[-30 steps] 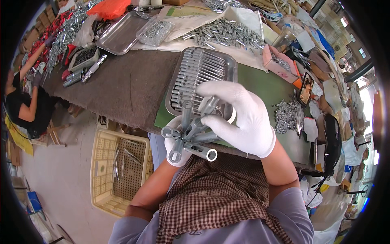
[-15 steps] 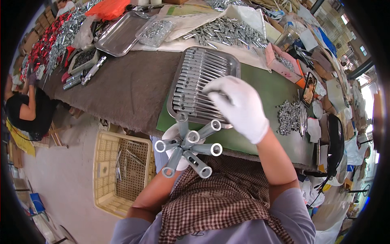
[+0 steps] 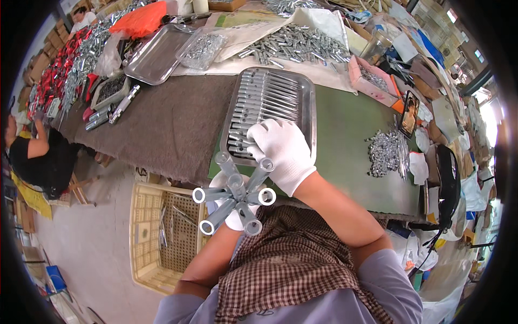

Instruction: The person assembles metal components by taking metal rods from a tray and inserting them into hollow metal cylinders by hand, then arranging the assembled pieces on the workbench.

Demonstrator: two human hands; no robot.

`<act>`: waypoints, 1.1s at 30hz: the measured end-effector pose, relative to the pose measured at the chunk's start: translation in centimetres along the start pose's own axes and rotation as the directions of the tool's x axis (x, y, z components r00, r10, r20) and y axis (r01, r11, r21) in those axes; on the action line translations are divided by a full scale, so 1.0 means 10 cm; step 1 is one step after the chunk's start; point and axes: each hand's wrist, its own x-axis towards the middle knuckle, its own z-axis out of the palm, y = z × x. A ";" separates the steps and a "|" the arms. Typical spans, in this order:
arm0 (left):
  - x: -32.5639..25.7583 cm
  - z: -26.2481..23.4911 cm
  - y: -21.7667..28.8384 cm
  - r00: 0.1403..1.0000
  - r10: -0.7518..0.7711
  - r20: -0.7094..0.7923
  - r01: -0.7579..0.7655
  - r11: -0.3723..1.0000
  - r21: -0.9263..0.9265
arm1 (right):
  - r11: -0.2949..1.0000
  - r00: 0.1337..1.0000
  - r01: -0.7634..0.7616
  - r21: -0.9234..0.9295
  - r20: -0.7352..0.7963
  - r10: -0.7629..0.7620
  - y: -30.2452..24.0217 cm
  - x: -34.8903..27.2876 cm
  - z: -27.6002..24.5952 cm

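My left hand, in a white glove, is closed around a splayed bunch of grey metal tubes, their open ends fanned out like a star toward me. The tubes hide most of its fingers. Just above and to the right, my gloved right hand lies over the near part of a steel tray. Its fingers are curled together at the metal pieces there; what they pinch is hidden. Inside the tray, shiny short tubes with holes line the left side, with thin rods running to the right.
Loose metal tubes are heaped at the back. On the green mat lie small metal parts and a phone. A second tray stands back left. A yellow crate sits below; a person works far left.
My right hand has come down and left onto the tray's near part, its fingers now curled tighter. My left hand has shifted slightly left with the tubes, which have turned a little.
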 end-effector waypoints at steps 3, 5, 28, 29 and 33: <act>0.05 -0.02 0.11 0.973 -0.223 0.058 0.216 0.795 -0.567 | 1.000 0.999 -0.029 0.011 0.028 0.028 -0.01 -0.01 0.04; 0.12 -0.06 0.19 0.945 -0.304 0.125 0.283 0.559 -0.779 | 0.998 0.998 -0.044 0.037 0.042 0.043 0.00 -0.03 0.01; 0.16 -0.01 0.15 0.852 -0.033 0.523 0.521 0.153 -0.840 | 0.756 0.881 0.469 0.456 -0.188 -0.434 -0.35 0.05 -0.93; 0.14 -0.01 0.14 0.852 -0.035 0.523 0.521 0.152 -0.840 | 0.762 0.872 0.488 0.425 -0.195 -0.449 -0.35 0.04 -0.91; 0.18 -0.01 0.27 0.899 0.045 0.436 0.423 0.171 -0.890 | 0.776 0.856 0.516 0.363 -0.250 -0.452 -0.37 0.03 -0.86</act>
